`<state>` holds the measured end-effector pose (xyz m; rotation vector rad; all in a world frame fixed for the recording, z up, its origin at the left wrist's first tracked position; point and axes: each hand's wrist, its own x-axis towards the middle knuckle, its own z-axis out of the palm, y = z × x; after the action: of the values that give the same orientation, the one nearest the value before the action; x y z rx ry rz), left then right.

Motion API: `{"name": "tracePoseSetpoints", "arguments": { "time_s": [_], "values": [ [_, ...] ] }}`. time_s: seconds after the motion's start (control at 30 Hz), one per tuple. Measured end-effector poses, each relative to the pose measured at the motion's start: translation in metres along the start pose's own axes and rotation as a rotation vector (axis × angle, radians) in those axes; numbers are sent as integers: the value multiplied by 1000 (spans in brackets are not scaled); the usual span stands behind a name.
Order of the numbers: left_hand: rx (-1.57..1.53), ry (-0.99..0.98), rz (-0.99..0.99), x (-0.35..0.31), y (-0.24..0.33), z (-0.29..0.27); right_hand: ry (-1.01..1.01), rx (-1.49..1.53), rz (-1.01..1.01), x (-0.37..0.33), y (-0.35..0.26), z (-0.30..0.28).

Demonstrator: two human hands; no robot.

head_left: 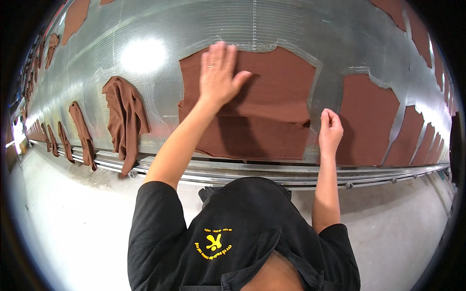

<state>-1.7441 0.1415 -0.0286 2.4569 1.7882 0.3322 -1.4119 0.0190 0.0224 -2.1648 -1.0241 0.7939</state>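
A brown cut fabric panel [272, 97] lies on the metal table in front of me, with a crosswise wrinkle and a small fold at its right edge. My left hand [219, 75] is over the panel's upper left part, palm down, fingers stretched out and thumb apart. It is slightly blurred at the fingertips. To the right of the panel, my right hand [331, 128] is raised, its fingers curled and thumb pressed to them. Nothing shows between these fingers. Behind that hand, another brown panel [369, 119] lies flat.
Crumpled brown fabric [124, 114] hangs partly over the near edge at left, beside narrower bunched pieces [81, 128]. Several more flat panels [412, 128] line the right side. The shiny metal table [165, 82] has a rail [301, 180] along its near edge.
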Motion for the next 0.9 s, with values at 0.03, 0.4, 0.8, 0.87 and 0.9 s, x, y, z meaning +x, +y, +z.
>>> {"name": "tracePoseSetpoints", "arguments": {
  "time_s": [0.03,0.4,0.8,0.87,0.9],
  "values": [
    [27,28,-129,-10,-18,-6,-21,-16,1,-7,7,-2],
    [-406,-12,-963,-232,-55,-92,-195,-37,228,-110,78,-16],
    [-1437,266,-778,-214,-72,-145,-296,550,-148,-104,-6,-64],
    [-1419,305,-786,-194,-73,-176,-269,634,-234,-95,-40,-82],
    [-1429,306,-719,-187,-70,-191,-237,624,-282,-92,-55,-90]
  ]
}}
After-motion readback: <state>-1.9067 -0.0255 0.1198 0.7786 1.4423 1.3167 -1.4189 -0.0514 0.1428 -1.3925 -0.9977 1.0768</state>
